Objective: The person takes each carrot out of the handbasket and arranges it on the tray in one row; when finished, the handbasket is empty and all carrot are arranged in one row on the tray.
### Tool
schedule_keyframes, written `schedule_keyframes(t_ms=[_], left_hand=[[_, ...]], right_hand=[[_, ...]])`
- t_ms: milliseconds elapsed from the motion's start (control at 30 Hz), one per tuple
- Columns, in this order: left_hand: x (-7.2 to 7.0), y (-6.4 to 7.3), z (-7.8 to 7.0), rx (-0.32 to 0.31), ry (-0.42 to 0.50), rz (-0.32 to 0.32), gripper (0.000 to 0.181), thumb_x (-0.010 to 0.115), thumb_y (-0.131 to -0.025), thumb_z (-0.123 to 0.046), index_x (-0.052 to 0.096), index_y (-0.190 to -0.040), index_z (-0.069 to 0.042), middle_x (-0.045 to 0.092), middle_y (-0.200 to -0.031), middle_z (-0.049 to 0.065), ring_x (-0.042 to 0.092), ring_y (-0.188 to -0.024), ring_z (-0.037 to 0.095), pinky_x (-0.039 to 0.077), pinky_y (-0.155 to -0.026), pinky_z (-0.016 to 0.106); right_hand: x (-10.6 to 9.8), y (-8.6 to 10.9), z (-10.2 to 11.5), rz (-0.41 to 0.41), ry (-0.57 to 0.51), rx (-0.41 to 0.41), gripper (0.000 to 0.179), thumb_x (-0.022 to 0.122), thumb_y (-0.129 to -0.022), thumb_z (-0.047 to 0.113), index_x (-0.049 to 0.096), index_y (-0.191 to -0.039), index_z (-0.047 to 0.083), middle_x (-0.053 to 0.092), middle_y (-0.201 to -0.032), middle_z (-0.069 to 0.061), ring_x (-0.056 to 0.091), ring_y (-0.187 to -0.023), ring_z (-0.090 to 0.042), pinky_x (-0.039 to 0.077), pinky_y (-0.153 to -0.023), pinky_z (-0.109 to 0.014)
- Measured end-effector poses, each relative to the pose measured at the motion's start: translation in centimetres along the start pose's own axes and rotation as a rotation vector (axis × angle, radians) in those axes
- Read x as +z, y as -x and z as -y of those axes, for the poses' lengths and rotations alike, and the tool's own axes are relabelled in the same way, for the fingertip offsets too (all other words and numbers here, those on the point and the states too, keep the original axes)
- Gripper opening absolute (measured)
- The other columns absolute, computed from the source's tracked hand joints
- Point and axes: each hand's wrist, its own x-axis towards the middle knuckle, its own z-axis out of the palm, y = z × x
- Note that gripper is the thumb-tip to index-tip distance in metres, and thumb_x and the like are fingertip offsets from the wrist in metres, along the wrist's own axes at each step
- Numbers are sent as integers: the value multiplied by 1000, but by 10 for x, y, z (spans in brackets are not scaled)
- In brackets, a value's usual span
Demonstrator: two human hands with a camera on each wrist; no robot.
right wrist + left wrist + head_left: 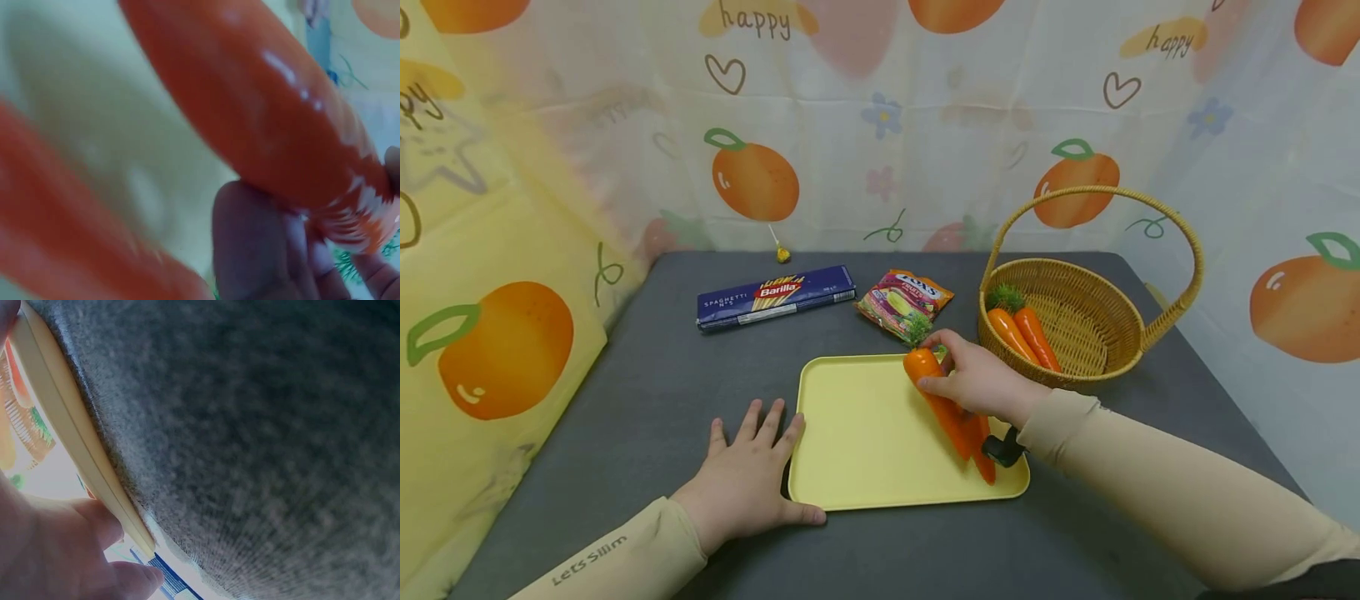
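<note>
My right hand (pixel 973 375) grips an orange carrot (pixel 946 412) by its thick top, thumb on one side and fingers on the other. In the right wrist view that carrot (pixel 250 106) slants across above a second carrot (pixel 69 219). This second carrot (pixel 983 458) lies on the right part of the yellow tray (pixel 857 442), partly hidden by my hand. Spread flat, my left hand (pixel 745 475) rests at the tray's left edge, its thumb by the near corner. From the left wrist, the tray's rim (pixel 75 431) runs beside the fingers.
A wicker basket (pixel 1078 308) with a tall handle stands at the right, holding two carrots (pixel 1026 333). Behind the tray lie a blue spaghetti box (pixel 775 298) and a Fox's candy bag (pixel 904 302). A yellow lollipop (pixel 782 253) lies at the table's far edge.
</note>
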Motion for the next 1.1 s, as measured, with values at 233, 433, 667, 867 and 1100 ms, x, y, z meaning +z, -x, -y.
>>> schedule_keyframes(t_ms=[233, 433, 667, 867, 1100], left_hand=[[0, 0, -1, -1, 2, 2, 144, 70, -68, -102, 33, -175, -13, 22, -182, 25, 14, -167, 57, 7, -115, 95], [-1, 0, -2, -3, 7, 10, 144, 69, -69, -102, 32, -176, -14, 20, -182, 25, 13, -167, 57, 8, -115, 95], [-1, -2, 0, -8, 8, 22, 145, 68, -68, -103, 30, -176, -14, 19, -183, 25, 12, -168, 57, 7, -115, 95], [0, -2, 0, -11, 11, 22, 145, 69, -68, -103, 30, -177, -15, 19, -183, 25, 12, -167, 58, 6, -115, 95], [-1, -2, -1, -10, 6, 19, 145, 68, -68, -103, 31, -176, -14, 20, -182, 26, 12, -167, 58, 7, -115, 95]], right_hand=[[27, -8, -5, 31, 88, 91, 53, 80, -104, 26, 52, -149, 17, 68, -107, -12, 62, -64, -22, 55, -55, -30], [36, -10, -8, 12, 82, 149, 54, 79, -104, 25, 50, -148, 14, 66, -111, -15, 63, -65, -23, 54, -54, -29], [38, -8, -8, 7, 161, 138, 58, 76, -105, 30, 48, -151, 9, 68, -111, -13, 65, -80, -24, 53, -65, -30], [36, -10, -8, -7, 181, 150, 72, 80, -103, 35, 43, -158, 9, 67, -121, -15, 66, -88, -26, 54, -72, -32], [19, -2, -1, 5, 161, 158, 77, 81, -102, 37, 40, -163, 11, 65, -88, -8, 56, -61, -17, 47, -58, -27]])
